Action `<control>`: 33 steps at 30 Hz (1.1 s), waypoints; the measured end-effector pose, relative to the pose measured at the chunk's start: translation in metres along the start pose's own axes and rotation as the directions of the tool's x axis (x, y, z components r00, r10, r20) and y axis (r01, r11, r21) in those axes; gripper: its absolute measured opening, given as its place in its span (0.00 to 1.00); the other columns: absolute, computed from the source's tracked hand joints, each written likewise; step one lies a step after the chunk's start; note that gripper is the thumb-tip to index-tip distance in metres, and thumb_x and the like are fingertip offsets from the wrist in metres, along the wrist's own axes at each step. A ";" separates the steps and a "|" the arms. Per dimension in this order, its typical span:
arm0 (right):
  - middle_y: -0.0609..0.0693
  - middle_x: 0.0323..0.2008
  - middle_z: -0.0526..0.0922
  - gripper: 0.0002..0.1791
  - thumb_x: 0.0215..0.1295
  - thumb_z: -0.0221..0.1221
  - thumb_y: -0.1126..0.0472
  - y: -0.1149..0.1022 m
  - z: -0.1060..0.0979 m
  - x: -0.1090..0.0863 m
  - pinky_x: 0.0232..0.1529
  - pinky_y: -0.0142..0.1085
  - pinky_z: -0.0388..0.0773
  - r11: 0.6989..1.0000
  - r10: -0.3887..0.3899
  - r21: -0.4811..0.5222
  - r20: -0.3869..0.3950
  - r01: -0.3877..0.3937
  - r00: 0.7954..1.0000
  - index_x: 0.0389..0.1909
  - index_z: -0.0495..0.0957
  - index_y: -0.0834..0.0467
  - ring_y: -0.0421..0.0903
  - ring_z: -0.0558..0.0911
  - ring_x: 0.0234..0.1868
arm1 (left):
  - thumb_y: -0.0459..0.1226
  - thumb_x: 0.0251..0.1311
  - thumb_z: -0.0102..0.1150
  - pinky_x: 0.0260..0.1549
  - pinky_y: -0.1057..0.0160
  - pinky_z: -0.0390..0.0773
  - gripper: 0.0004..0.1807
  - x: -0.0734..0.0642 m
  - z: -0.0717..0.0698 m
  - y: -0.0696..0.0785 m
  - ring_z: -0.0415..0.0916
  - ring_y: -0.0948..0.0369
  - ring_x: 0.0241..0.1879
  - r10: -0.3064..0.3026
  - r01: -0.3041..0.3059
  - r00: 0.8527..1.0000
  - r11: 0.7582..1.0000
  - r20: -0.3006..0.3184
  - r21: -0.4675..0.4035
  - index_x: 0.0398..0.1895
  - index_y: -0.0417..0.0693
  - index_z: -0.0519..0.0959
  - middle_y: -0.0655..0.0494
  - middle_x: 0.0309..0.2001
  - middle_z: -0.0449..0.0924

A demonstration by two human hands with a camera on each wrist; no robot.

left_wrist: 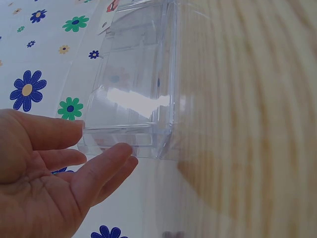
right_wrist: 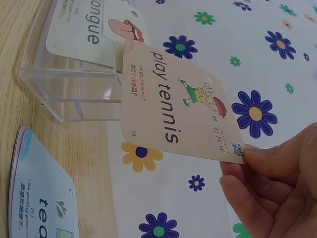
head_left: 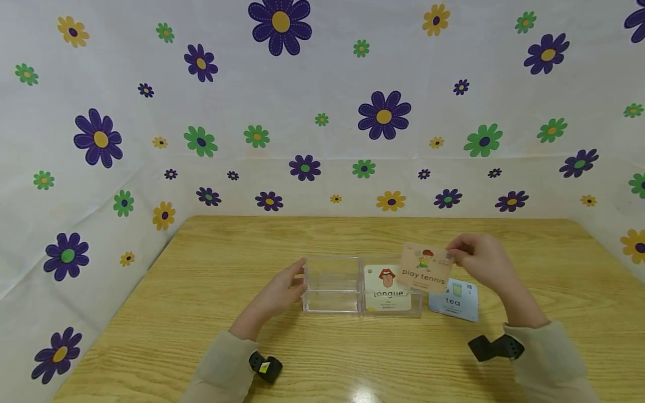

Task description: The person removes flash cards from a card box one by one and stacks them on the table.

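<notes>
Pinched tennis card (head_left: pixel 425 268) by corner in right hand (head_left: pixel 484 263), out leftward | held left hand (head_left: pixel 277 291), fingers loosely parted, at box (head_left: pixel 331 302) end | probably called for squaring card to box before release

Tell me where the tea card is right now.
In the head view, the tea card lies just right of the clear holder, its upper left partly covered by the play tennis card in the right hand.
</notes>
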State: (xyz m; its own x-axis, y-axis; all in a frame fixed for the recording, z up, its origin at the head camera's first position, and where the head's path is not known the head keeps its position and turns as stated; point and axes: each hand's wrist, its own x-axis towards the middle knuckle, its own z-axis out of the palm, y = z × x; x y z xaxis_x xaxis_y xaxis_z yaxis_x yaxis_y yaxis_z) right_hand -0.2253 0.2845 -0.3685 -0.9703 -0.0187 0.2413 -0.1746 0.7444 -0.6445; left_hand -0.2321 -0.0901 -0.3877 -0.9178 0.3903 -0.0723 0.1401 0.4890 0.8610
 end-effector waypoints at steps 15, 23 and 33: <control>0.56 0.26 0.78 0.07 0.59 0.52 0.69 -0.032 -0.020 -0.012 0.26 0.35 0.75 0.999 0.030 0.026 0.079 -0.032 0.996 0.32 0.76 0.70 0.48 0.75 0.26 | 0.25 0.61 0.44 0.40 0.52 0.75 0.30 0.001 0.001 -0.002 0.62 0.42 0.55 0.003 -0.003 1.000 1.000 -0.003 0.010 0.66 0.34 0.48 0.35 0.59 0.58; 0.55 0.27 0.78 0.09 0.61 0.51 0.69 -0.029 -0.024 -0.010 0.29 0.36 0.77 0.996 0.064 0.056 0.129 -0.071 0.990 0.34 0.76 0.72 0.48 0.77 0.28 | 0.25 0.61 0.44 0.39 0.52 0.75 0.30 0.000 0.001 -0.002 0.62 0.42 0.55 0.007 -0.007 1.000 1.000 -0.002 0.009 0.66 0.34 0.48 0.34 0.59 0.58; 0.56 0.28 0.77 0.10 0.61 0.51 0.68 -0.022 -0.028 -0.009 0.31 0.35 0.78 0.989 0.095 0.098 0.161 -0.111 0.982 0.36 0.75 0.73 0.49 0.77 0.29 | 0.25 0.61 0.43 0.39 0.52 0.75 0.30 0.000 0.000 -0.003 0.62 0.42 0.55 0.014 -0.014 1.000 1.000 0.003 0.000 0.66 0.34 0.48 0.34 0.59 0.58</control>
State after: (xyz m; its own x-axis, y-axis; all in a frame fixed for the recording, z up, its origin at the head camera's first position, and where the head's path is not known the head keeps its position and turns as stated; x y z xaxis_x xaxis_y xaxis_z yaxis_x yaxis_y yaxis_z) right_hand -0.2083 0.2866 -0.3364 -0.9967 -0.0553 0.0595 -0.0813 0.6731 -0.7350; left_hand -0.2327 -0.0910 -0.3902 -0.9146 0.3996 -0.0618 0.1531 0.4838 0.8617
